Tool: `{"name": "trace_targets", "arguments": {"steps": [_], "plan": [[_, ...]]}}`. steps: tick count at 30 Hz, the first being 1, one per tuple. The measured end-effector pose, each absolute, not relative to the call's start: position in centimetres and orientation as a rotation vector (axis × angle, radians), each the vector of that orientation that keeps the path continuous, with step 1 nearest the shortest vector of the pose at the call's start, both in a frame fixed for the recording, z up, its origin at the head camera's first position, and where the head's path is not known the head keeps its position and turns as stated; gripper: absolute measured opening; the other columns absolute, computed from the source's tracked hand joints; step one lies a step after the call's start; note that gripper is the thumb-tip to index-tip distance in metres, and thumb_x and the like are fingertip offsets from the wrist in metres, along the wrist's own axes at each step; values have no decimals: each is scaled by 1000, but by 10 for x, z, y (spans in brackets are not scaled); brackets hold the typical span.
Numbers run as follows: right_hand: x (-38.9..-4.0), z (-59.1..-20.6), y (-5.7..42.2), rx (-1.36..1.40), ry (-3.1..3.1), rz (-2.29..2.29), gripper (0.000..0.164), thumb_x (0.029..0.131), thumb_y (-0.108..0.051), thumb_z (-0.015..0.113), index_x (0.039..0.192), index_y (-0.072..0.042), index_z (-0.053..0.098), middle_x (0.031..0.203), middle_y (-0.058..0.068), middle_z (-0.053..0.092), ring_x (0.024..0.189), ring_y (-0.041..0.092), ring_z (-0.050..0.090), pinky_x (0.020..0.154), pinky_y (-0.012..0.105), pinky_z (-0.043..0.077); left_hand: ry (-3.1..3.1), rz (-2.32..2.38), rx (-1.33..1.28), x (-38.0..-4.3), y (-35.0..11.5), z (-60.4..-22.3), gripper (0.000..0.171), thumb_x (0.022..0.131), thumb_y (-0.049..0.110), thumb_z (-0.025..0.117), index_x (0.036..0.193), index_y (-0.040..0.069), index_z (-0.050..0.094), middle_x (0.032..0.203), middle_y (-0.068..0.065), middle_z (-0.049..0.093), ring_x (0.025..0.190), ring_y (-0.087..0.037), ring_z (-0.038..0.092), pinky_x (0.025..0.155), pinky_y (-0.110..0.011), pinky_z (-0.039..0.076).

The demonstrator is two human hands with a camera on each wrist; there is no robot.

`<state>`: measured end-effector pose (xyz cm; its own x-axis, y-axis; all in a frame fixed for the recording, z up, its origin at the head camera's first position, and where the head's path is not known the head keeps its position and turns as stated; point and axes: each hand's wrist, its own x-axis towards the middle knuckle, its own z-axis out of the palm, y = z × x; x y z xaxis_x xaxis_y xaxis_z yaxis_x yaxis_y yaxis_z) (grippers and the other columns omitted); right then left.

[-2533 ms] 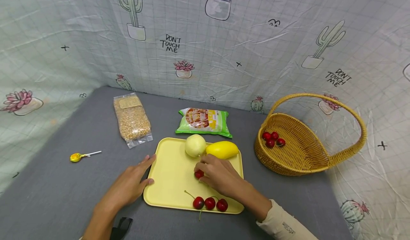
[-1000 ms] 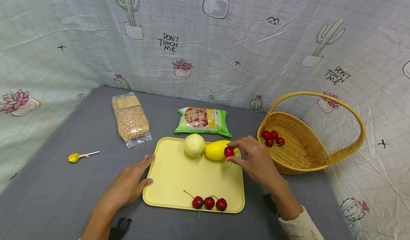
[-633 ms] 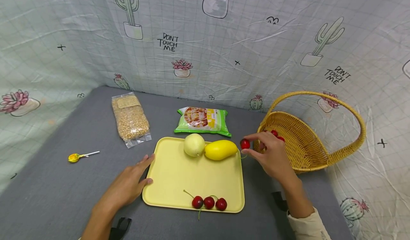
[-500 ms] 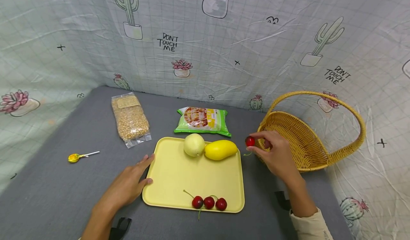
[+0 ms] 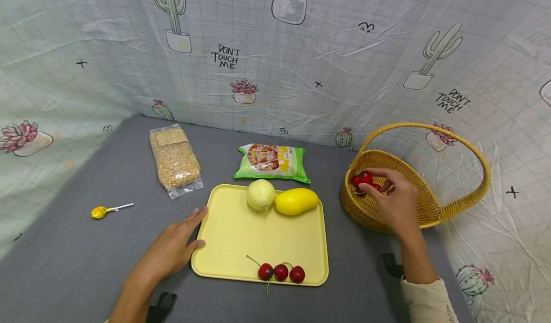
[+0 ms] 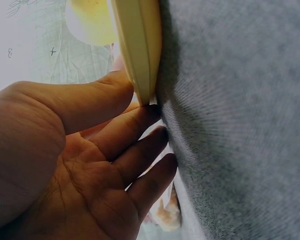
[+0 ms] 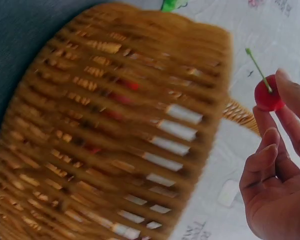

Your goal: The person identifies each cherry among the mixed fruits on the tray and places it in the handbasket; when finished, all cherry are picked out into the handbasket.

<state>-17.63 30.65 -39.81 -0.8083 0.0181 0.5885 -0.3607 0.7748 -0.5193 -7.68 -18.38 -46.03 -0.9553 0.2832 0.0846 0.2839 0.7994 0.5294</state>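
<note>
Cherry [image 5: 366, 176] held above wicker basket [image 5: 363, 214].
Right hand [image 5: 397, 202], thumb and fingertips clamped on it; left hand [image 5: 174, 245], fingers extended, slightly apart, touching yellow tray [image 5: 254, 234] at left edge.

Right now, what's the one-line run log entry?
right hand: pinches cherry over basket | left hand: touches tray at left edge | on tray: three cherries near side, pale round fruit and yellow fruit far side

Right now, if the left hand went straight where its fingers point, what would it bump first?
Probably the tray: the left hand is right at its left edge. Whether it would slide over or push it, I can't tell.
</note>
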Motion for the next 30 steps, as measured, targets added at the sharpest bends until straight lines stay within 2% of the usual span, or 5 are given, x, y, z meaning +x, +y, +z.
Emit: {"name": "trace_targets", "arguments": {"steps": [17, 20, 21, 24, 30], "plan": [[-189, -416, 350, 18, -2626, 733, 36, 87, -17, 90, 121, -14, 81, 102, 14, 79, 67, 14, 51, 56, 24, 37, -2972, -885, -465, -77, -183, -460, 74, 92, 8, 80, 158, 0, 47, 153, -32, 55, 138, -49, 59, 107, -65, 51], [-191, -420, 356, 4, -2715, 726, 36, 90, -18, 88, 124, -13, 79, 108, 14, 80, 67, 17, 52, 57, 30, 41, -2968, -880, -469, -77, -183, -461, 74, 92, 7, 80, 158, 0, 48, 152, -32, 55, 138, -49, 59, 107, -65, 51], [-192, -422, 359, 2, -2736, 735, 37, 90, -17, 87, 125, -11, 78, 112, 15, 80, 68, 18, 53, 66, 35, 48, -2967, -878, -468, -77, -183, -461, 74, 92, 7, 81, 158, 0, 48, 152, -32, 55, 138, -49, 59, 107, -65, 51], [-194, -426, 363, 2, -2800, 726, 37, 91, -17, 86, 126, -11, 78, 111, 15, 80, 69, 20, 54, 69, 43, 47, -2967, -879, -462, -77, -183, -462, 74, 92, 8, 81, 158, 0, 48, 152, -32, 55, 138, -48, 59, 107, -64, 51], [-198, -428, 364, 45, -2916, 663, 36, 91, -15, 85, 126, -9, 78, 98, 15, 77, 68, 19, 55, 57, 30, 42, -2966, -879, -454, -76, -185, -464, 75, 91, 8, 81, 158, 1, 48, 152, -32, 56, 138, -48, 59, 107, -64, 51]]}}
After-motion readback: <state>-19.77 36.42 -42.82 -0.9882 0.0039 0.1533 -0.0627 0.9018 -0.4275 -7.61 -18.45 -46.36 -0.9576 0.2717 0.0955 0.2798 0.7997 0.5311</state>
